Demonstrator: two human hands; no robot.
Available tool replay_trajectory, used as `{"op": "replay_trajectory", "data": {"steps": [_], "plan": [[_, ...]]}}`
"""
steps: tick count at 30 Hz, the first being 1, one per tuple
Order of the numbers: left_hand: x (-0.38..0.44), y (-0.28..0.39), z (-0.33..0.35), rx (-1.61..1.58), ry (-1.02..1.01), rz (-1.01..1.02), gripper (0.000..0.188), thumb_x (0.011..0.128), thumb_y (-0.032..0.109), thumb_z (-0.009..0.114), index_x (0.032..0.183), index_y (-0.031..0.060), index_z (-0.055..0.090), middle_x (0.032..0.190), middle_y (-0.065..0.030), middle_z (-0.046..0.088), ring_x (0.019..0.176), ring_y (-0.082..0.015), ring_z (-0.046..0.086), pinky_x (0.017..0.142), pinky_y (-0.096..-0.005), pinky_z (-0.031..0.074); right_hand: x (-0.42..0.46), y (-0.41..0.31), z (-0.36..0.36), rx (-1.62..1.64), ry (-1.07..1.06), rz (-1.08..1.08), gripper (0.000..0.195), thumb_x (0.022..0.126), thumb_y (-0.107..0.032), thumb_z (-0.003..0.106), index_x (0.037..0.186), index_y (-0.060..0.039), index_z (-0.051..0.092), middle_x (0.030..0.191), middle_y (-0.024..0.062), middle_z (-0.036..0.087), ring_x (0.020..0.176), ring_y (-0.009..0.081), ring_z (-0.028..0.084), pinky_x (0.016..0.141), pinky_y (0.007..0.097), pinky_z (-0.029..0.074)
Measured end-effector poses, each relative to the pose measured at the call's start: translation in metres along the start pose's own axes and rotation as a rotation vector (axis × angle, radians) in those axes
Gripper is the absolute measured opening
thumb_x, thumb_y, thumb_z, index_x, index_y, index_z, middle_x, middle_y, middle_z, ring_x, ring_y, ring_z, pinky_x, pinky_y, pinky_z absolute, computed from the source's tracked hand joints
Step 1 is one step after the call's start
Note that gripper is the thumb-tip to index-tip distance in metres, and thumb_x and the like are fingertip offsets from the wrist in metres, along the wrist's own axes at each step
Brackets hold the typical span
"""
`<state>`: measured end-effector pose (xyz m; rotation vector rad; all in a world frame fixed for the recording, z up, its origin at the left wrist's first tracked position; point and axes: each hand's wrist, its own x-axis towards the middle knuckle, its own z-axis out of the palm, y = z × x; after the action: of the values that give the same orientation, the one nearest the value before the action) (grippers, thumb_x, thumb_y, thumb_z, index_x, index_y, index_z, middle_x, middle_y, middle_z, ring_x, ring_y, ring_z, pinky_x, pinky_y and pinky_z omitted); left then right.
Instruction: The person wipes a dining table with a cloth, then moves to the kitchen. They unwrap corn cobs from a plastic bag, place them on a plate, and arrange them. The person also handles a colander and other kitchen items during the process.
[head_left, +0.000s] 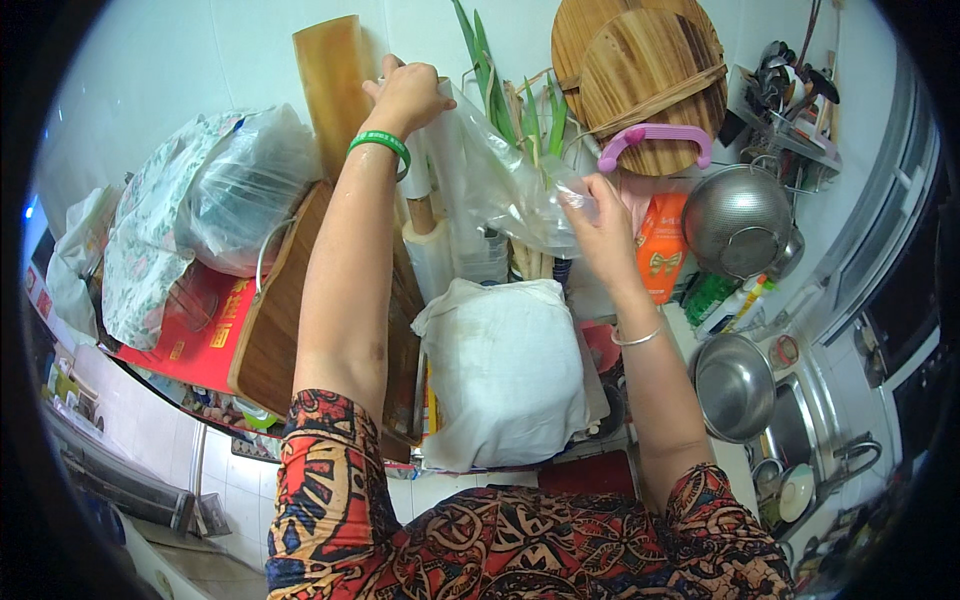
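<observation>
My left hand (409, 94) is at the upper end of an upright roll of clear plastic film (416, 169), fingers around its top. From there a loose sheet of film (502, 165) stretches down to the right. My right hand (604, 225) pinches the far end of that sheet between thumb and fingers. Below the first roll, a thicker roll of clear film (427, 255) stands with a brown core showing. Long green scallions (487, 82) rise behind the sheet, partly seen through it. A white cloth (510, 375) drapes a boxy thing in front of me, hiding it.
Wooden boards (281, 292) and a red box (210, 322) stand left, beside a bulging plastic bag (251, 195). Round wooden lids (645, 82) with a pink handle (656, 139) lean right. A perforated metal colander (735, 217), an orange packet (661, 247) and a steel bowl (733, 386) are farther right.
</observation>
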<state>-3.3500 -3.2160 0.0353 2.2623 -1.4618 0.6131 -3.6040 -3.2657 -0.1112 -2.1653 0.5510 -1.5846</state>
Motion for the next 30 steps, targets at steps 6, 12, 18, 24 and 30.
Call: {"op": "replay_trajectory", "data": {"steps": [6, 12, 18, 24, 30], "plan": [[0.001, -0.003, 0.009, -0.017, 0.132, 0.013, 0.037, 0.075, 0.034, 0.079, 0.099, 0.0076, 0.071, 0.111, -0.0100, 0.069, 0.123, -0.0323, 0.044, 0.092, -0.0627, 0.033, 0.027, -0.029, 0.058, 0.091, -0.136, -0.179, 0.037, 0.081, -0.016, 0.071, 0.115, -0.0076, 0.058, 0.127, 0.0234, 0.052, 0.115, 0.0394, 0.055, 0.097, 0.0434, 0.045], [0.023, -0.036, 0.010, -0.429, 0.098, 0.098, 0.029, 0.087, 0.030, 0.069, 0.090, 0.0019, 0.068, 0.084, -0.0115, 0.069, 0.078, -0.0200, 0.062, 0.074, -0.0342, 0.048, 0.028, -0.039, 0.124, -0.232, -0.350, -0.140, 0.055, 0.081, -0.017, 0.070, 0.134, -0.0218, 0.056, 0.148, 0.0345, 0.027, 0.122, 0.0510, 0.048, 0.104, 0.0471, 0.043], [0.020, -0.030, -0.009, -0.721, 0.466, 0.011, 0.027, 0.092, 0.029, 0.060, 0.094, 0.0029, 0.068, 0.087, -0.0084, 0.069, 0.084, -0.0193, 0.062, 0.078, -0.0372, 0.047, 0.034, -0.020, 0.152, -0.291, -0.295, -0.038, 0.054, 0.085, -0.003, 0.055, 0.134, -0.0277, 0.056, 0.137, 0.0306, 0.041, 0.109, 0.0466, 0.057, 0.096, 0.0486, 0.048], [-0.009, -0.033, -0.094, -1.179, 0.962, 0.132, 0.024, 0.097, 0.020, 0.056, 0.096, -0.0031, 0.059, 0.079, -0.0071, 0.060, 0.072, -0.0132, 0.053, 0.064, -0.0289, 0.046, 0.023, -0.001, 0.154, -0.330, -0.163, -0.149, 0.065, 0.082, 0.001, 0.055, 0.136, -0.0341, 0.053, 0.133, 0.0314, 0.045, 0.109, 0.0470, 0.057, 0.095, 0.0479, 0.049], [-0.072, -0.026, -0.049, -1.755, 0.638, 0.108, 0.016, 0.099, 0.020, 0.058, 0.097, 0.0055, 0.051, 0.082, 0.0025, 0.048, 0.071, -0.0053, 0.043, 0.057, -0.0212, 0.036, -0.012, -0.059, 0.121, -0.405, -0.278, -0.134, 0.087, 0.061, -0.023, 0.085, 0.140, -0.0360, 0.050, 0.151, 0.0317, 0.025, 0.131, 0.0462, 0.033, 0.106, 0.0499, 0.031]]}}
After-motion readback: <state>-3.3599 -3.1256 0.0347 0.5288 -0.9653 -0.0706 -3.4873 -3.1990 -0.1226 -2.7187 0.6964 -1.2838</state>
